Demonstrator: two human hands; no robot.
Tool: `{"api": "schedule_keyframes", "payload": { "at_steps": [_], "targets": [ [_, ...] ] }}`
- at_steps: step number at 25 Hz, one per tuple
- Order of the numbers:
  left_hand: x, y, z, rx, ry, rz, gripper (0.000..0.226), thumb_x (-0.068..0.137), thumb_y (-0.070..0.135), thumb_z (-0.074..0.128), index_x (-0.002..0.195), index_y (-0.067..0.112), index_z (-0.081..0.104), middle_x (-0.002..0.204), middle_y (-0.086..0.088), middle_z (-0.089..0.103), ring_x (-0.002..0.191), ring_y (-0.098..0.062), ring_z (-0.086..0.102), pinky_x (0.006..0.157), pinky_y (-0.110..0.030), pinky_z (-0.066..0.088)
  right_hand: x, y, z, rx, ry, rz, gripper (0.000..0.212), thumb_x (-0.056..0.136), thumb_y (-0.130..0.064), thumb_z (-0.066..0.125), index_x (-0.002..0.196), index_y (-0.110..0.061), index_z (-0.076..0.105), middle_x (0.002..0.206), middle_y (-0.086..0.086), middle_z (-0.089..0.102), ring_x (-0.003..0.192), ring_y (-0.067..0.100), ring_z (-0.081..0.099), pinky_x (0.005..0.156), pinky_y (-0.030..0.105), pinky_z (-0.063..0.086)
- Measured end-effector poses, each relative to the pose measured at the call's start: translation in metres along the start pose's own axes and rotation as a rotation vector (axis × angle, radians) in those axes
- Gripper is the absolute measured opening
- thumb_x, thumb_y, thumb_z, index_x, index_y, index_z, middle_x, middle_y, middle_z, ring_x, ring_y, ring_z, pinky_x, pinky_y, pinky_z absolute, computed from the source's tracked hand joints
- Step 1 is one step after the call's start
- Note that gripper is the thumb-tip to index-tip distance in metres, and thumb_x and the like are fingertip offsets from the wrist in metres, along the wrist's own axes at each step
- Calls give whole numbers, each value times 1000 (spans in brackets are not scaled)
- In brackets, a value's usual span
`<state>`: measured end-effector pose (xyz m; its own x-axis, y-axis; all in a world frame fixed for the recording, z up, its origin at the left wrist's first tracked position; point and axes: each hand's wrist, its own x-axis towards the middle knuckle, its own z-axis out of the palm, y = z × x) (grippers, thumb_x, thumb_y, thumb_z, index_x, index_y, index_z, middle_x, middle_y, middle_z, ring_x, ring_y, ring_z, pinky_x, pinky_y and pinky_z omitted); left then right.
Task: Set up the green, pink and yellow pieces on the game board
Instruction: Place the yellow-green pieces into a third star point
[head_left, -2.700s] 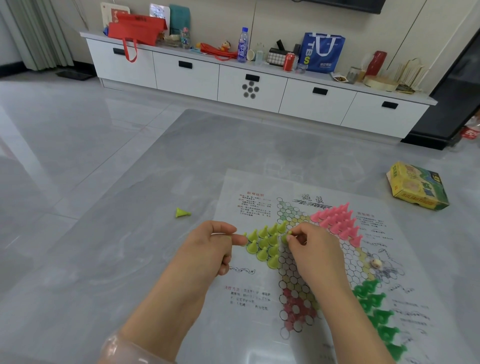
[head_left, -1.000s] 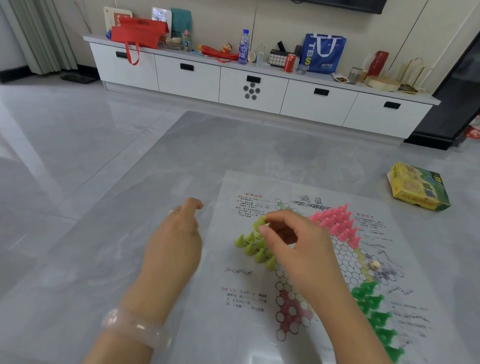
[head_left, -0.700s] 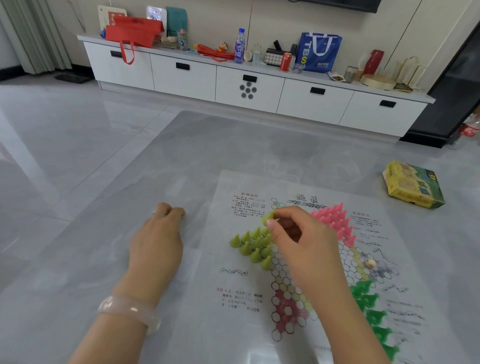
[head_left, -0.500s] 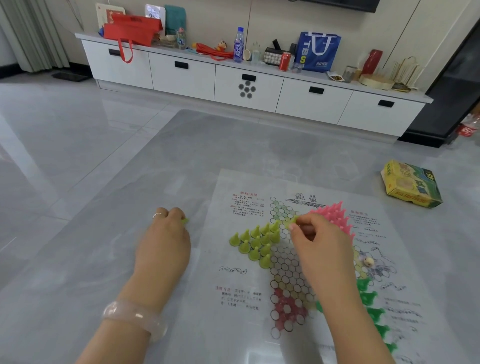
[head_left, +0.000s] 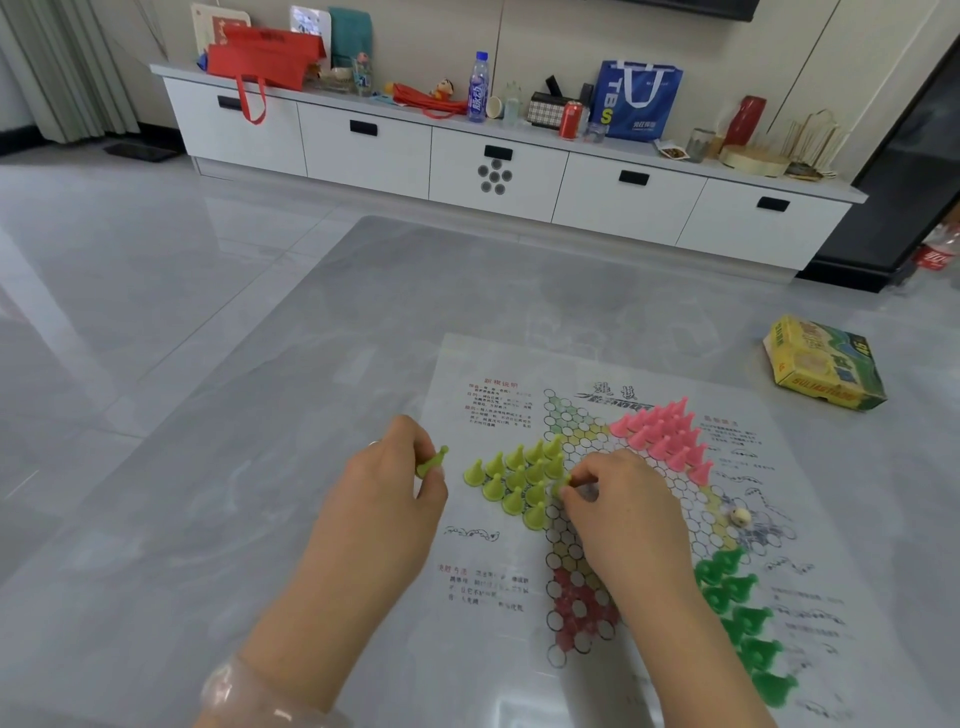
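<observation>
A: Grey glossy table (head_left: 218, 519), game board (head_left: 649, 675) is a paper sheet lying flat on it. White cabinet (head_left: 498, 171) along the far wall, yellow box (head_left: 823, 366) on the table off the board's far right corner.

B: Hands?

A: Left hand (head_left: 387, 499) sits just off the board's left edge, thumb and forefinger pinching 1 yellow piece (head_left: 432, 461). It lies tilted, pointed end sticking out past the fingertips toward the board. Other fingers curled under.

B: Right?

A: Right hand (head_left: 618, 512) is over the board's middle, fingertips pinched on a 2nd yellow piece (head_left: 561, 486) at the right edge of the yellow cluster (head_left: 514, 480). Mostly hidden by the fingers, so can't tell whether it's seated on the board.

B: Other colours?

A: Pink pieces (head_left: 662, 434) upright in a triangle beyond the right hand. Green pieces (head_left: 743, 623) in a run down the right side, near the right forearm. Small pale bead-like thing (head_left: 740, 515) on the board between pink and green.
</observation>
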<state>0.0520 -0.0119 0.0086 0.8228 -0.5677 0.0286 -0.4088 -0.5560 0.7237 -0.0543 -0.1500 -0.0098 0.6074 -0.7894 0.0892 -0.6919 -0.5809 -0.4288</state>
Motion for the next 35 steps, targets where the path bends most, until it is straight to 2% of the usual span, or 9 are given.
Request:
{"api": "schedule_keyframes", "payload": {
  "at_steps": [5,12,17,21,24,26,28,31,35],
  "targets": [
    [-5,0,-3,25,-41,6,8,93,24,39,96,16,40,91,-1,57,83,-25,55,71,-34,44,-1,-1,-1,-17,1,-9,10,86,-28,56,86,-20,62,96,-5,52,87,12,46,65,24,34],
    [-5,1,-4,7,-61,-2,10,93,24,39,98,16,40,91,-2,57,84,-25,55,72,-34,43,-2,-3,2,-20,-2,-23,10,86,-29,57,86,-20,62,94,-6,50,93,15,49,67,25,37],
    [-5,1,-7,-13,-52,-20,10,92,25,40,96,16,41,90,-4,59,81,-25,56,66,-33,43,-1,-2,3,-14,12,-37,10,86,-30,58,85,-20,61,93,-6,48,94,16,50,67,26,38],
    [-5,1,-7,-16,-71,-14,8,91,27,44,96,22,40,88,10,56,76,-17,55,67,-29,44,-1,1,2,1,13,-47,13,85,-32,57,88,-21,63,94,-7,53,92,15,52,68,25,38],
    [-6,4,-7,-100,-129,-15,14,87,28,54,85,28,40,83,16,57,60,-7,48,52,-16,37,-5,-3,-11,189,147,-105,14,87,-32,54,80,-23,63,82,-9,62,76,8,57,60,16,38],
    [-6,7,-6,-207,-190,-24,15,85,28,57,80,28,43,81,12,65,62,-7,51,49,-11,35,-10,-12,-20,464,69,-160,15,87,-28,55,75,-27,64,72,-8,65,68,4,58,59,11,42],
    [-6,10,-5,-332,-241,-32,9,87,24,56,81,23,48,76,11,72,68,-12,56,49,-9,37,-16,-22,-24,688,-143,-187,15,85,-25,57,77,-28,69,73,-6,68,65,2,60,60,11,46],
    [-8,13,-5,-428,-263,-32,8,88,23,54,82,20,52,72,14,72,49,-2,47,43,-11,34,-18,-27,-24,760,-309,-219,14,82,-19,62,81,-31,70,76,-13,71,69,0,63,63,14,49],
    [-8,15,-4,-469,-267,-27,9,87,20,55,79,18,54,70,7,72,37,3,41,45,-11,31,-17,-26,-24,823,-317,-224,14,80,-12,65,83,-24,71,75,-9,72,70,1,66,61,12,47]
  ]
}}
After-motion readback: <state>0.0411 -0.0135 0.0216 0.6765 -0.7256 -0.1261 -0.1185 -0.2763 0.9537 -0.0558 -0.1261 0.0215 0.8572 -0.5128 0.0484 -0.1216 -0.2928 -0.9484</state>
